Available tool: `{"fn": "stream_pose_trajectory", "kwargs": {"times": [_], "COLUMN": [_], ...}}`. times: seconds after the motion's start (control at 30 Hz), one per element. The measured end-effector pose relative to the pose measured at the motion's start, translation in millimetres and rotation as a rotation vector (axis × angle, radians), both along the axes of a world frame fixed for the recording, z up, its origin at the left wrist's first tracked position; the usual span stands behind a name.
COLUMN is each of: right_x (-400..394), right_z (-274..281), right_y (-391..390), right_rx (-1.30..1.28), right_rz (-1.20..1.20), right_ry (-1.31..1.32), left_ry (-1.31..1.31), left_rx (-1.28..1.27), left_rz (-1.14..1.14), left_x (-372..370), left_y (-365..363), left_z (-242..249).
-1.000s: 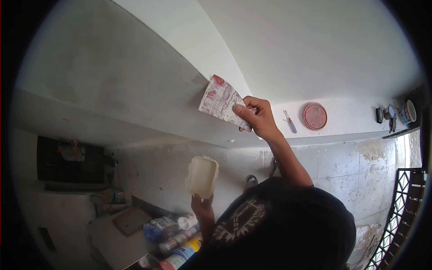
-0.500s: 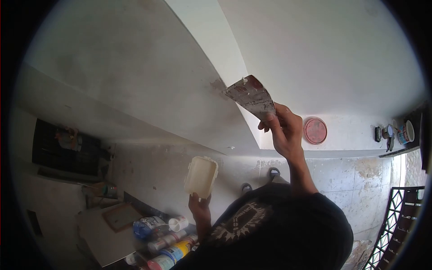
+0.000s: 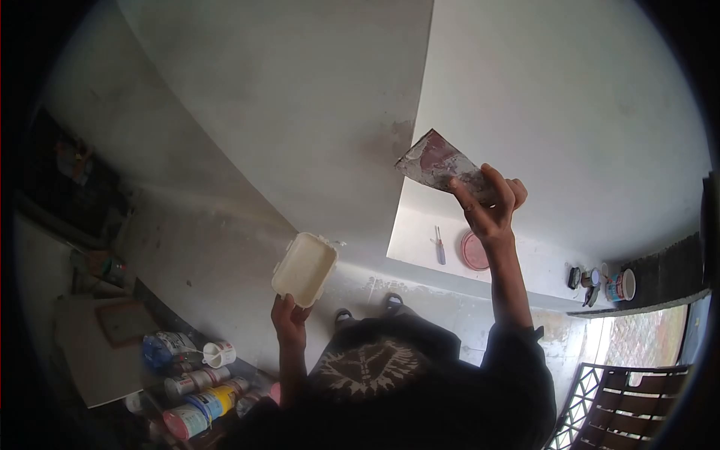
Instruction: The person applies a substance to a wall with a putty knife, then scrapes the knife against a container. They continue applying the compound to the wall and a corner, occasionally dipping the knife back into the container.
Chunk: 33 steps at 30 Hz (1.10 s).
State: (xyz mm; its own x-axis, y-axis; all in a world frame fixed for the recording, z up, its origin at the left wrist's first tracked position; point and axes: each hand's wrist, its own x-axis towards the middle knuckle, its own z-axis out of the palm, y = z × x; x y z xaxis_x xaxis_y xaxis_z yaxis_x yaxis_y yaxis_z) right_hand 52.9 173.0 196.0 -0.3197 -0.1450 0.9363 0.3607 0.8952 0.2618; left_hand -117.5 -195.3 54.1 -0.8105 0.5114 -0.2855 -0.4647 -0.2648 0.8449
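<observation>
My right hand grips a putty-smeared flat scraper blade, thumb on one face and fingers behind. The blade's far edge is at or close to the wall corner, beside a brownish damp-looking patch; whether it touches cannot be made out. Lower down, my left hand is closed on the near end of a cream plastic tub, tilted so its inside faces me. Pale residue clings to the tub's rim.
On the white ledge are a screwdriver, a red round lid and a small bucket. Bottles and paint containers crowd the lower left beside a board. A dark metal gate stands lower right.
The view has turned, and the scraper's face shows at a different angle against the wall corner. The screwdriver on the ledge has come into sight. Both hands keep their holds.
</observation>
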Motion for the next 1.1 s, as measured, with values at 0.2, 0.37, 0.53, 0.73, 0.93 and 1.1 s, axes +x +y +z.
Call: {"fn": "stream_pose_trajectory", "kwargs": {"times": [0.2, 0.37, 0.53, 0.73, 0.93, 1.1], "right_x": [-2.3, -8.8, -17.6, -11.3, -7.1, 10.4], "right_z": [35.2, 59.3, 66.5, 72.5, 110.0, 155.8], "right_y": [35.4, 44.8, 47.4, 29.4, -22.7, -31.5], "right_rx": [0.261, 0.365, 0.349, 0.213, -0.218, -0.819], "right_rz": [0.021, -0.014, -0.014, 0.121, 0.236, 0.169], "right_ry": [-0.194, -0.348, -0.458, -0.434, -0.438, -0.325], "left_ry": [-0.016, -0.050, -0.094, -0.144, -0.160, -0.144], "left_rx": [0.004, 0.047, 0.110, 0.073, 0.087, 0.079], "left_rz": [0.068, 0.144, 0.177, 0.232, 0.225, 0.156], "left_x": [4.9, 12.5, 0.3, 3.7, 2.7, 1.5], "left_y": [1.3, 6.4, -6.4, -2.6, -2.5, -3.7], "left_z": [11.7, 12.4, -0.5, -3.3, 2.3, 5.3]}}
